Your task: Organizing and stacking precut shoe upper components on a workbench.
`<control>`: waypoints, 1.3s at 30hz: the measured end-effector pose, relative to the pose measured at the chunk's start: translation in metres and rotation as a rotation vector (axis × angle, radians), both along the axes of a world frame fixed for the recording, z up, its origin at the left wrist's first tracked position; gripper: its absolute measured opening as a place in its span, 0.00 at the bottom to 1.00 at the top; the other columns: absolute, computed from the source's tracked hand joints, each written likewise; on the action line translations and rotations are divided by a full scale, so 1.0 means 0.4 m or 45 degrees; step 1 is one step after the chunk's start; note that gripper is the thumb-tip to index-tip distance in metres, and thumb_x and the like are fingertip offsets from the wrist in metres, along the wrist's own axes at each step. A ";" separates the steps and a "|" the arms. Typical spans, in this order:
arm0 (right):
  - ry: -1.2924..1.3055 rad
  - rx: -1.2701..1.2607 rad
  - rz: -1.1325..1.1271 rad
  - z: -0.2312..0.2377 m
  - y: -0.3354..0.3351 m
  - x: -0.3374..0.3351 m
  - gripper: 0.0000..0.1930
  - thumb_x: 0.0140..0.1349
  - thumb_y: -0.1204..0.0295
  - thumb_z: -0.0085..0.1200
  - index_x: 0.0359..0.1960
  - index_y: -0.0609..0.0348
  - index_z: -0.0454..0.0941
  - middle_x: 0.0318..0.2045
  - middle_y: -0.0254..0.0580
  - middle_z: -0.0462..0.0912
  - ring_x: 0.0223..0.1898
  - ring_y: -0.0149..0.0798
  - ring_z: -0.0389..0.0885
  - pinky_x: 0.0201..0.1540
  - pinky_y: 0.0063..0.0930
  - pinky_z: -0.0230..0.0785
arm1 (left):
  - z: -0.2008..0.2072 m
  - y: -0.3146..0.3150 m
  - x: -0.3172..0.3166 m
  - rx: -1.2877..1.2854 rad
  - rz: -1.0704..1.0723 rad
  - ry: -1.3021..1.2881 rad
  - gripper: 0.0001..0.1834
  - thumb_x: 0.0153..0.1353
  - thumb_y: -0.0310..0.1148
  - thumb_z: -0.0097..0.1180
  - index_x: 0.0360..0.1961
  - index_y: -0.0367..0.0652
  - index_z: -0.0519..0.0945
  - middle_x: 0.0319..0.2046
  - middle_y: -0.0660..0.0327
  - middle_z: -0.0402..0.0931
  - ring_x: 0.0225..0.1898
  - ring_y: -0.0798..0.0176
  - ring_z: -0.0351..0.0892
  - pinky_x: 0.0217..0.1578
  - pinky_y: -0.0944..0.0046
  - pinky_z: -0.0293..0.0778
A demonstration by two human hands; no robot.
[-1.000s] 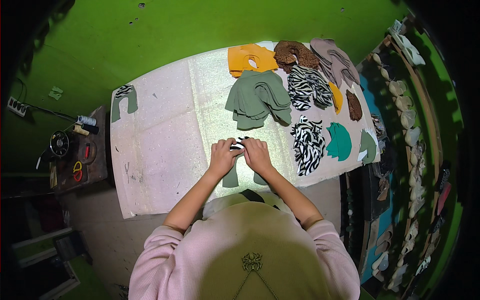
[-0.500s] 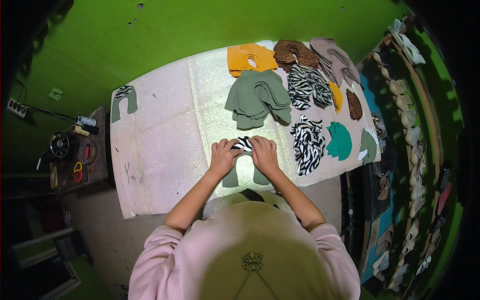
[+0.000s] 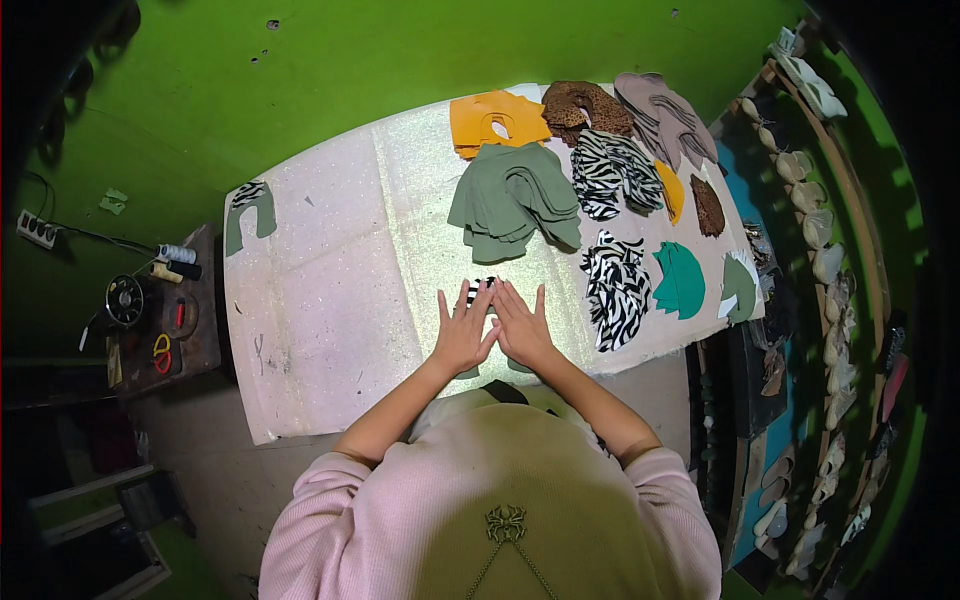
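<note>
My left hand (image 3: 462, 333) and my right hand (image 3: 521, 325) lie flat side by side near the table's front edge, fingers stretched out and pointing away from me. Beneath them is a U-shaped green shoe upper piece, mostly covered. Its zebra-print part (image 3: 480, 291) shows between and under the fingertips. Below the left wrist a bit of a green leg (image 3: 468, 373) peeks out. Just beyond my hands lies a stack of similar green U-shaped pieces (image 3: 512, 205). Right of my hands sits a pile of zebra-print pieces (image 3: 616, 292).
A joined green and zebra piece (image 3: 251, 216) lies at the table's far left corner. Yellow pieces (image 3: 490, 120), brown spotted pieces (image 3: 586, 108) and teal pieces (image 3: 679, 281) are stacked on the table (image 3: 310, 290). A sewing machine wheel (image 3: 124, 300) and scissors (image 3: 162, 353) stand left; shoe racks (image 3: 826, 265) line the right.
My hands have gone from pinching the zebra-print part at its two sides to lying flat over the piece, closer together, with fingers straightened.
</note>
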State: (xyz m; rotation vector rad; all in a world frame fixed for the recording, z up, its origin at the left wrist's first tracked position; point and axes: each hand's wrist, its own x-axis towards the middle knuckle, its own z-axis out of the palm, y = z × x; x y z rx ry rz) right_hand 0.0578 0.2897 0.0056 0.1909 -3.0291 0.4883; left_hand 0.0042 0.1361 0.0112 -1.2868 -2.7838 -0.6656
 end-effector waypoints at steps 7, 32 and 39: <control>0.050 0.016 0.009 -0.005 0.005 0.001 0.29 0.64 0.63 0.39 0.65 0.61 0.55 0.68 0.42 0.54 0.69 0.39 0.51 0.64 0.67 0.25 | 0.032 -0.102 -0.017 -0.181 0.024 -0.082 0.37 0.61 0.49 0.45 0.68 0.44 0.52 0.68 0.60 0.52 0.68 0.39 0.44 0.57 0.23 0.30; -0.077 0.113 0.347 0.031 0.063 0.124 0.29 0.65 0.59 0.39 0.65 0.60 0.55 0.68 0.44 0.53 0.69 0.40 0.51 0.63 0.70 0.25 | 0.004 -0.069 -0.055 -0.111 -0.229 0.048 0.30 0.62 0.36 0.43 0.66 0.43 0.58 0.68 0.58 0.52 0.68 0.59 0.53 0.62 0.30 0.34; -0.245 0.132 0.436 0.058 0.067 0.212 0.30 0.65 0.59 0.40 0.66 0.57 0.53 0.68 0.44 0.52 0.69 0.40 0.50 0.63 0.70 0.29 | 0.004 -0.069 -0.054 -0.116 -0.222 0.070 0.30 0.61 0.35 0.41 0.66 0.44 0.57 0.68 0.59 0.52 0.68 0.59 0.53 0.62 0.31 0.34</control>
